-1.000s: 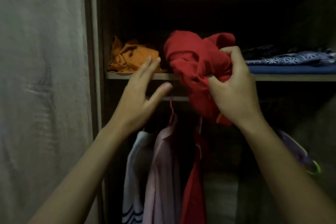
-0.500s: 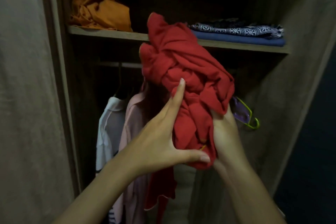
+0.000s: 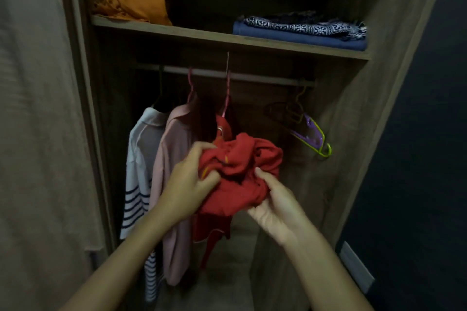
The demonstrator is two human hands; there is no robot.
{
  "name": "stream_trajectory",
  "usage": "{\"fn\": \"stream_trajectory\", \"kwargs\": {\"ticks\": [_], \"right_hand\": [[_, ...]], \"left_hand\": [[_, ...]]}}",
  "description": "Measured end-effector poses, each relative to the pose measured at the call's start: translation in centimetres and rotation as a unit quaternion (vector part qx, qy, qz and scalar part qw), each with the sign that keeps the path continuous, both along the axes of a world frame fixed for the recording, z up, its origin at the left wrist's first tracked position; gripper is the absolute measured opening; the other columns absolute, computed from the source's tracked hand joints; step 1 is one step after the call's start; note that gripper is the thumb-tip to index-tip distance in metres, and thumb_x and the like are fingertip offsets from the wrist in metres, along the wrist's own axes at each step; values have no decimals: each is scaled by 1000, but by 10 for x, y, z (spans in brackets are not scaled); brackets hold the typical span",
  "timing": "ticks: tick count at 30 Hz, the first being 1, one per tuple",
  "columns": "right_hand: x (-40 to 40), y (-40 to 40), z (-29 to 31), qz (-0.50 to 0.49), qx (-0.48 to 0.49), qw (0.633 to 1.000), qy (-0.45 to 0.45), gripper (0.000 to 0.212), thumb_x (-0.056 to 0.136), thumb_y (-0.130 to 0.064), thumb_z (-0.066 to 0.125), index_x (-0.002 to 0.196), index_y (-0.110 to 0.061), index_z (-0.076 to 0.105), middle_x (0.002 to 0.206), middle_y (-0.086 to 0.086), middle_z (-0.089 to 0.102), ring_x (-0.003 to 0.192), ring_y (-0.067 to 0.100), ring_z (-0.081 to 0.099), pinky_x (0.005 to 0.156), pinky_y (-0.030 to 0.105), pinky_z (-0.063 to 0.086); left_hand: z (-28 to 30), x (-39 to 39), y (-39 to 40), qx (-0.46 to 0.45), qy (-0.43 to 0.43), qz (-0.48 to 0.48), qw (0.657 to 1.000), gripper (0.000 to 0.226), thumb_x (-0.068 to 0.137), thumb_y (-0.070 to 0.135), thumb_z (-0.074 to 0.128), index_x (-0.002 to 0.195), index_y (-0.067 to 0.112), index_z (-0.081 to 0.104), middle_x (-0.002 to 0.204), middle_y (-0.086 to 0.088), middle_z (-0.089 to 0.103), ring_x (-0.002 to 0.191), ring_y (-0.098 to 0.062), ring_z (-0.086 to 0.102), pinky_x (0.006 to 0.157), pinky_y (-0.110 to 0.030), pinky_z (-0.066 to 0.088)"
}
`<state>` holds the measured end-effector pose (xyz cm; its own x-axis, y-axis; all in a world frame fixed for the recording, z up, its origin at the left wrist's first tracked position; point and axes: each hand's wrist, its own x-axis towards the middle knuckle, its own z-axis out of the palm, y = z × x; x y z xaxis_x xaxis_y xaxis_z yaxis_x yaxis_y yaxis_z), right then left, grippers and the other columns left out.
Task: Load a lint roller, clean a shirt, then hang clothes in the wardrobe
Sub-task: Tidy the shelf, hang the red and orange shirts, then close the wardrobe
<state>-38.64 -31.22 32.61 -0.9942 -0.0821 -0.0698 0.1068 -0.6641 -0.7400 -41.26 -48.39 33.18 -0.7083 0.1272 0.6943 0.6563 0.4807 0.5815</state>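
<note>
**Red top, still a ball**

The red top [image 3: 240, 174] is bunched up in front of the rail [image 3: 225, 74], left hand [image 3: 187, 184] and right hand [image 3: 275, 202] both gripping it. Hanging stage, I reckon; next it needs shaking out and a spare hanger [image 3: 309, 134].

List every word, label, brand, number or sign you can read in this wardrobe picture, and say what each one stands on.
None can be read.
Red garment, held in both hands: small yellow marks, too blurred to tell whether they are letters.
Patterned cloth on the shelf: a floral print, no text.
Striped shirt on the rail: no label in view.
</note>
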Motion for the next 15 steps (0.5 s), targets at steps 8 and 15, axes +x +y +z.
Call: {"fn": "stream_trajectory", "kwargs": {"ticks": [8, 15], "right_hand": [[50, 51, -42, -49, 469, 880, 57, 59, 81, -25, 76, 131, -17, 45, 124, 1, 60, 101, 8, 61, 93, 28, 49], [63, 60, -30, 64, 436, 862, 251, 73, 83, -10, 72, 143, -31, 36, 137, -20, 46, 115, -20, 48, 90, 3, 39]], "left_hand": [[14, 40, 17, 0, -74, -48, 996, 34, 84, 48, 63, 84, 14, 61, 71, -3, 60, 66, -8, 52, 66, -33, 44], [24, 77, 36, -101, -164, -132, 973, 30, 94, 27, 55, 96, -2, 64, 91, -12, 57, 85, -8, 52, 86, -25, 42]]}}
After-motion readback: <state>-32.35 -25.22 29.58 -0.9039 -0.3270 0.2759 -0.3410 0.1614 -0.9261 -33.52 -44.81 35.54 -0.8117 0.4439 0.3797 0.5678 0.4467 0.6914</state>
